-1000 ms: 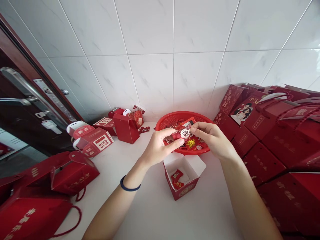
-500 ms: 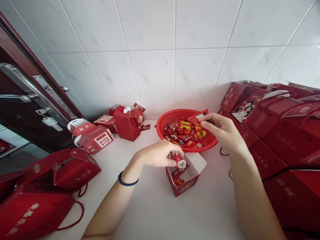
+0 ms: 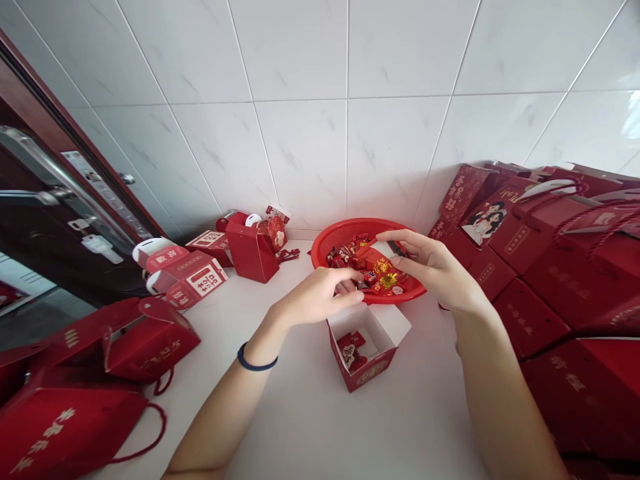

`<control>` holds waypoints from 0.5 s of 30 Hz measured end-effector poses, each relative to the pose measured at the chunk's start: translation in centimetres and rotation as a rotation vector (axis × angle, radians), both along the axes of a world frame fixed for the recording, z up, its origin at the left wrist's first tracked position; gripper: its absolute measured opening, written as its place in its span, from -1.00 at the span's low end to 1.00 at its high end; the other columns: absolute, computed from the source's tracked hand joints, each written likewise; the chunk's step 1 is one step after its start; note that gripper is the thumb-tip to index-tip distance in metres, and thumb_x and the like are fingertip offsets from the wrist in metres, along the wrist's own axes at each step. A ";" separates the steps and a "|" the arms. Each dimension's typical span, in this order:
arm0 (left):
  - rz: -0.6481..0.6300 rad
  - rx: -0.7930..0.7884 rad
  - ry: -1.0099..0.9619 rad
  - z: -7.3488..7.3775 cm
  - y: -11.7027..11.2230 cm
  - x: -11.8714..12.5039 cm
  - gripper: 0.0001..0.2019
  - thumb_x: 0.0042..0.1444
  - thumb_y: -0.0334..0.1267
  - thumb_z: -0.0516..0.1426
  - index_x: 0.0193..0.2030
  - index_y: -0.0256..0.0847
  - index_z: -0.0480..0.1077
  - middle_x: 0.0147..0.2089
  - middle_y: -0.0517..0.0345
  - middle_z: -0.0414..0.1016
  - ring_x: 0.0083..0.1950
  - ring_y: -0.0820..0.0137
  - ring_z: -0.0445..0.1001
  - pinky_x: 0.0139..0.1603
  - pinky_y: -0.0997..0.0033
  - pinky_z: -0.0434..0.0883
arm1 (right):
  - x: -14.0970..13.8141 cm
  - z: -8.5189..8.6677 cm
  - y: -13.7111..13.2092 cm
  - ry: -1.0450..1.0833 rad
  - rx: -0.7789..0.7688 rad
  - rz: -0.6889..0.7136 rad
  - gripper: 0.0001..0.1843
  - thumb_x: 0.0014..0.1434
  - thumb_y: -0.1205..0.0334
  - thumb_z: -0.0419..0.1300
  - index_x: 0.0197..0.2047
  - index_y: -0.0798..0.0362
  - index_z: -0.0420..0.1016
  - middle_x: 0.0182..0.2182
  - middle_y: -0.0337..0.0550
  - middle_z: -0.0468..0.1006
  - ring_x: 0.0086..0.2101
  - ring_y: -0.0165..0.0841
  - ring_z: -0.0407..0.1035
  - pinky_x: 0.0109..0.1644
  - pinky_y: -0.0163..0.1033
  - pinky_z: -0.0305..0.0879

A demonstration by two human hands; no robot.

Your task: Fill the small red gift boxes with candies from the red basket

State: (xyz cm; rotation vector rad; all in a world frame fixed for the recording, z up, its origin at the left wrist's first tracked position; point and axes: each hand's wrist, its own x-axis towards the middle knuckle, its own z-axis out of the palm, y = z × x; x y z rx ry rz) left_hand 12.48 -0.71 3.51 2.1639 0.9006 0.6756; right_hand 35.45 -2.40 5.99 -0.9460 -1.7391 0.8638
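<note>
My left hand is over the near left rim of the red plastic basket, thumb and fingers apart with nothing held. Wrapped candies fill the basket. Over its right side, my right hand has its thumb and fingers around a red packet with white and black parts. Just in front of the basket stands an open red gift box, white inside with its flap raised to the right. Several red-wrapped sweets lie at its bottom left.
Red gift boxes with cord handles are stacked along the right. More red boxes stand at the front left, and smaller boxes at the back left. A tiled wall closes the back; a dark door is at left.
My left hand has let a red-wrapped sweet go into the box and moved up to the basket's rim. My right hand has shifted slightly left and down with the packet.
</note>
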 end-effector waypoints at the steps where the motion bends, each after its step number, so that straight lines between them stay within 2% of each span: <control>1: 0.035 -0.017 -0.072 0.1 0.0 0.2 -0.72 0.22 -0.14 0.21 0.01 -0.18 0.52 -0.15 0.04 0.65 -0.13 0.25 0.61 -0.12 0.33 0.51 | 0.0 0.0 -0.1 0.006 -0.018 0.014 -0.62 0.23 0.19 0.21 0.12 -0.04 0.51 0.00 -0.12 0.57 -0.19 -0.29 0.45 -0.14 -0.18 0.39; 5: 0.092 -0.073 -0.319 0.5 -0.3 0.9 -0.71 0.24 -0.05 0.22 -0.05 -0.21 0.51 -0.13 0.05 0.63 -0.10 0.27 0.60 -0.14 0.37 0.52 | -0.2 -0.1 -0.3 0.032 -0.088 0.077 -0.38 0.25 0.11 0.25 0.36 -0.16 0.29 -0.13 -0.14 0.59 -0.18 -0.25 0.46 -0.15 -0.15 0.44; 8: 0.122 -0.081 -0.431 0.6 -0.5 1.1 -0.74 0.24 -0.05 0.22 -0.16 -0.22 0.52 -0.19 0.08 0.62 -0.15 0.30 0.60 -0.20 0.42 0.51 | -0.5 -0.3 -0.3 0.042 -0.113 0.109 -0.29 0.23 0.07 0.28 0.41 -0.18 0.21 -0.15 -0.13 0.59 -0.14 -0.22 0.47 -0.14 -0.13 0.46; 11: 0.159 -0.093 -0.493 0.5 -0.3 1.1 -0.74 0.20 -0.06 0.25 -0.21 -0.24 0.54 -0.24 0.08 0.62 -0.18 0.29 0.60 -0.19 0.38 0.52 | -0.8 -0.2 -0.3 0.075 -0.159 0.119 -0.27 0.19 0.07 0.33 0.38 -0.11 0.24 -0.14 -0.11 0.60 -0.12 -0.22 0.50 -0.13 -0.13 0.48; 15: 0.309 -0.037 -0.634 0.1 0.1 1.0 -0.71 0.15 -0.04 0.29 -0.18 -0.26 0.56 -0.22 0.06 0.64 -0.12 0.24 0.60 -0.10 0.31 0.54 | -0.9 0.0 -0.3 0.128 -0.232 0.208 -0.37 0.10 0.10 0.42 0.21 -0.01 0.39 -0.03 -0.04 0.60 -0.10 -0.21 0.54 -0.05 -0.10 0.49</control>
